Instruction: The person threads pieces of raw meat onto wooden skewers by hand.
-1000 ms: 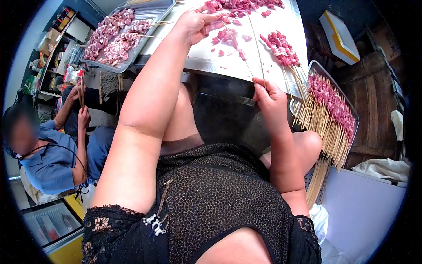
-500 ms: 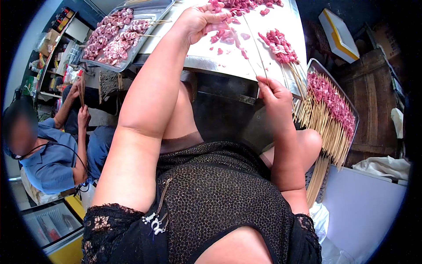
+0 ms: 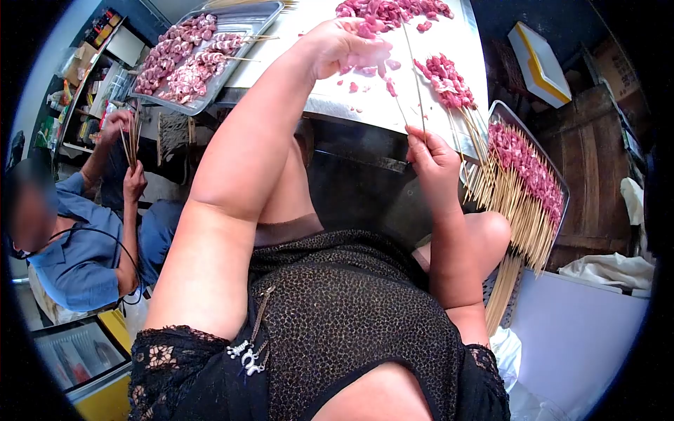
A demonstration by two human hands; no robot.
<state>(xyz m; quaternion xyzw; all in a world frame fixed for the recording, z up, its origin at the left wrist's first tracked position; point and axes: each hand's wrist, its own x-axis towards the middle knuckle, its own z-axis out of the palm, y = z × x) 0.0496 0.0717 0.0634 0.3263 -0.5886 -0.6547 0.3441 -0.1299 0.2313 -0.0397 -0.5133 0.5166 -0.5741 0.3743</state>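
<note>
skewers (image 3: 417,77) pinched in the right hand (image 3: 434,161) at two o'clock; left hand (image 3: 340,52) at twelve, fingers gripping raw meat (image 3: 368,29)

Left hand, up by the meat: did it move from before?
Yes. The left hand has moved a little to the picture's right, away from the big tray on that side of the table.

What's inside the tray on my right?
The tray holds a row of meat skewers, their bare stick ends pointing toward you. Whatever lies beneath them is covered, so I can't tell.
</note>
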